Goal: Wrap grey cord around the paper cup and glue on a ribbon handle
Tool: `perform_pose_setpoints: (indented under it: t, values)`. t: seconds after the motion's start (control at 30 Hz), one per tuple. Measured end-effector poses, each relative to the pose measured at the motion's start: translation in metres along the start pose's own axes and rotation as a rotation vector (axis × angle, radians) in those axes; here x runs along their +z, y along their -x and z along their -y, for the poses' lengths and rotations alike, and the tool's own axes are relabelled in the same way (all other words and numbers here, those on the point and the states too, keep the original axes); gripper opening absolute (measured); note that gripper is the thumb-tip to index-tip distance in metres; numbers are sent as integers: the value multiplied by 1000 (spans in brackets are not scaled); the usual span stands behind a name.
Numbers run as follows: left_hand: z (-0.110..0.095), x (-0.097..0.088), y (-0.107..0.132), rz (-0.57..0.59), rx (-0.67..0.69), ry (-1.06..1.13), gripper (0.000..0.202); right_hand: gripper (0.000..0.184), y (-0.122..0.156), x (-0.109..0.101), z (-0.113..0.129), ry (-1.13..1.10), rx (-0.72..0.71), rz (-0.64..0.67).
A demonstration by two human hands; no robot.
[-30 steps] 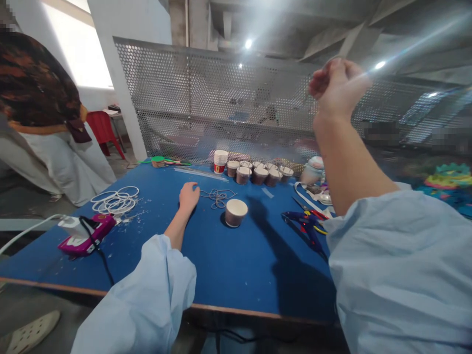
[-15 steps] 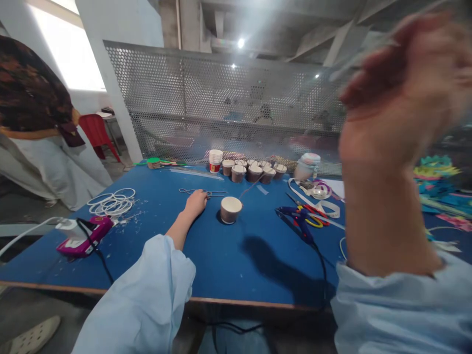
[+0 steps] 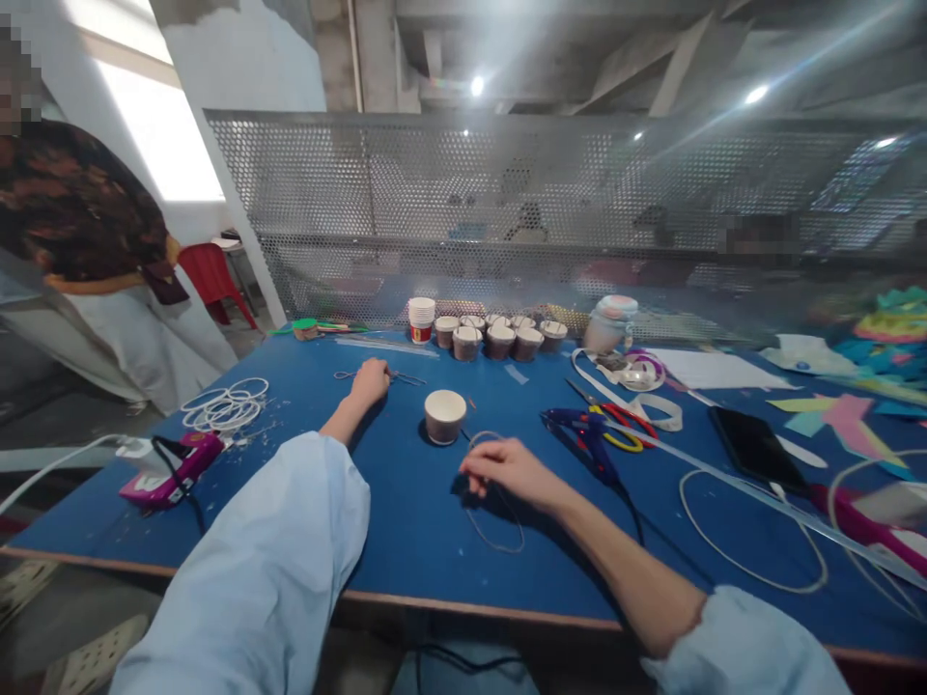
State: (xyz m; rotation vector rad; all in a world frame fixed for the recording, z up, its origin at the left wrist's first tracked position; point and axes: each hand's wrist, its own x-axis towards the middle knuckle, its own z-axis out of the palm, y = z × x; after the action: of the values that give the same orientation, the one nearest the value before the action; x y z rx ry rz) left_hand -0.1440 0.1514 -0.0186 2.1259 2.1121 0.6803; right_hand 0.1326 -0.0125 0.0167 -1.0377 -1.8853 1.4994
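My left hand (image 3: 371, 382) is closed on a bundle of thin grey cord (image 3: 411, 378), resting on the blue table (image 3: 406, 512) left of a small paper cup. That cup (image 3: 444, 430) stands upright, its outside brown and its pale inside facing me. Low over the table to the cup's right, my right hand (image 3: 513, 473) has its fingers pinched around a grey cord (image 3: 513, 550), which loops down toward me. The cord's far end runs toward the cup's base; whether it is fixed there I cannot tell.
Several brown-sided cups (image 3: 499, 342), a stack of white cups (image 3: 421, 319) and a lidded jar (image 3: 610, 323) line the back. At right are a blue glue gun (image 3: 595, 446), scissors (image 3: 629, 427) and a phone (image 3: 757, 448). A power strip (image 3: 174, 473) and white cable (image 3: 226, 405) lie left; a person stands beyond.
My right hand has come down from high on the right to just above the table near the cup, with cord in its fingers. My left hand stays on the cord bundle.
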Motion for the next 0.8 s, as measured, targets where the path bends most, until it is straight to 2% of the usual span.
perform_pose_setpoints:
  t: [0.1, 0.2, 0.33, 0.43, 0.6, 0.73, 0.8]
  values:
    - [-15, -20, -31, -77, -2, 32, 33, 25, -14, 11, -25, 74, 21, 69]
    - [-32, -34, -56, -168, 4, 67, 27, 24, -12, 13, -33, 118, 0, 76]
    - [-45, -33, -60, -192, 38, 115, 37, 24, -9, 13, -31, 110, -27, 67]
    - [-42, -31, -46, -196, 60, 132, 45, 23, -10, 14, -30, 92, -39, 56]
    - [-43, -44, -7, -241, 97, 175, 37, 22, -10, 15, -32, 52, -19, 34]
    - [-63, -51, 31, -248, 150, 239, 28, 24, -13, 17, -34, 30, -19, 10]
    - [-78, -51, 52, -251, 250, 344, 22, 23, -14, 17, -35, 34, -23, -4]
